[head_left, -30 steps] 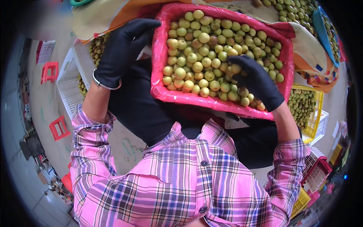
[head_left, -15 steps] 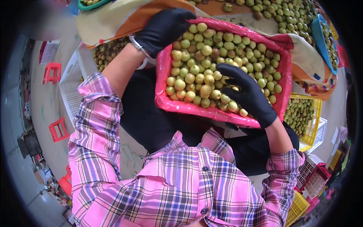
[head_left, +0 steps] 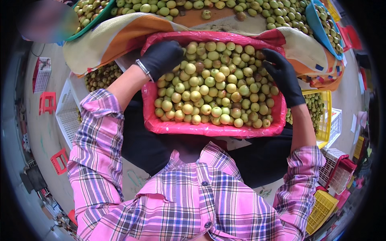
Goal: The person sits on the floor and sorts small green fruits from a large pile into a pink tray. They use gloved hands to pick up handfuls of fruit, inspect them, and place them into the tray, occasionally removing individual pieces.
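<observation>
A crate lined with shiny red plastic sits in front of my body, full of round yellow-green fruits that look like jujubes, some blushed brown. My left hand, in a black glove, lies at the crate's far left corner with its fingers curled down against the fruit. Whether it grips anything is hidden. At the far right side, my right hand, also gloved in black, reaches over the rim. Its thumb and fingers are apart, their tips at the fruit, with nothing seen held.
Behind the crate, a patterned cloth edges a heap of the same fruit. A green basin and a blue basket flank it. A white crate stands left, a yellow crate right. Red stools are on the floor.
The crate now appears further left and squarer to me. My right hand has gone from the middle of the fruit to the far right rim. My left hand has come off the far rim, lower.
</observation>
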Demonstrator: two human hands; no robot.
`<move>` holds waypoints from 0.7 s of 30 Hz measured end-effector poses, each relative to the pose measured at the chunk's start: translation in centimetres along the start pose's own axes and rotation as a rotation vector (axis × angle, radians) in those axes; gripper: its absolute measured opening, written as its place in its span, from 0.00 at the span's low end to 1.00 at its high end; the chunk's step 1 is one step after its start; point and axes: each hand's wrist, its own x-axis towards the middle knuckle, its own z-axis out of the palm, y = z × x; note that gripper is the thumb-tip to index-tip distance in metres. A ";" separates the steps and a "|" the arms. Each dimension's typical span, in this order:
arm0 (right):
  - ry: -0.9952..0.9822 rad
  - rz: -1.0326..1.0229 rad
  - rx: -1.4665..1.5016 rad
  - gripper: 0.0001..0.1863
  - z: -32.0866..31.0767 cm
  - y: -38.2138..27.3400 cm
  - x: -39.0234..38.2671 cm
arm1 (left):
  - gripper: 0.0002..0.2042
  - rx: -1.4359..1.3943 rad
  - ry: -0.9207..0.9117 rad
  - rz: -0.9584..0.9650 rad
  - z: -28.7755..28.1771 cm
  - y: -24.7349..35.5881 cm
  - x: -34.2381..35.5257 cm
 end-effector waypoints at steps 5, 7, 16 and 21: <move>0.014 -0.222 -0.138 0.27 2.4 3.5 2.5 | 0.09 0.009 0.120 -0.145 -1.2 3.6 -0.9; 0.020 -0.246 -0.092 0.24 3.2 1.8 2.4 | 0.11 -0.082 0.376 0.045 -0.7 4.0 0.2; -0.006 -0.137 -0.394 0.13 2.2 0.6 1.6 | 0.14 -0.205 0.156 0.188 1.8 4.2 -0.3; 0.069 -0.002 -0.303 0.16 -2.9 0.9 1.8 | 0.16 -0.181 0.331 0.150 0.3 6.4 0.6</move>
